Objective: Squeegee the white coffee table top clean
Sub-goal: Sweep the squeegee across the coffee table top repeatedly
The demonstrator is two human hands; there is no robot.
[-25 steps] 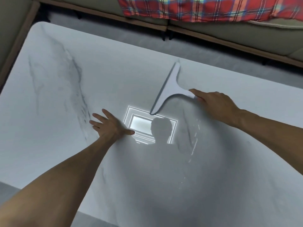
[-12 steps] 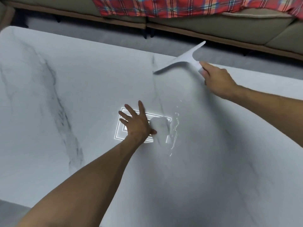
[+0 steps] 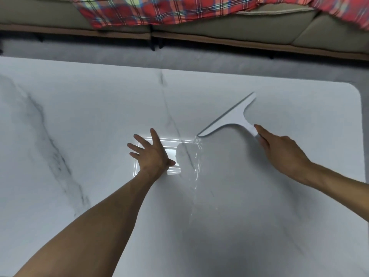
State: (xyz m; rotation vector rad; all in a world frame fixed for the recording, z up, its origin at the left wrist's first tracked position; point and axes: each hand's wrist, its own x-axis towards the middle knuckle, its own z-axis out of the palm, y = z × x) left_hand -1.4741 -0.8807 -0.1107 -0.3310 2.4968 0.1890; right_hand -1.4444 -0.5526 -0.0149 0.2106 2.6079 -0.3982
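My right hand (image 3: 283,154) holds the white squeegee (image 3: 231,118) by its handle, fingers curled round it and the forefinger laid along the top. Most of the handle is hidden under my hand. The blade lies slantwise on the white marble-veined coffee table top (image 3: 79,116), right of centre, its near tip touching the head of a thin trail of water (image 3: 196,162) that runs down towards me and grows hard to follow lower on. My left hand (image 3: 153,156) rests flat on the table, fingers spread, holding nothing; it covers part of a bright rectangular reflection (image 3: 179,140) (of what, I cannot tell). Beyond the far edge, a sofa (image 3: 219,33) and red plaid blanket (image 3: 159,11) are cut off by the frame.
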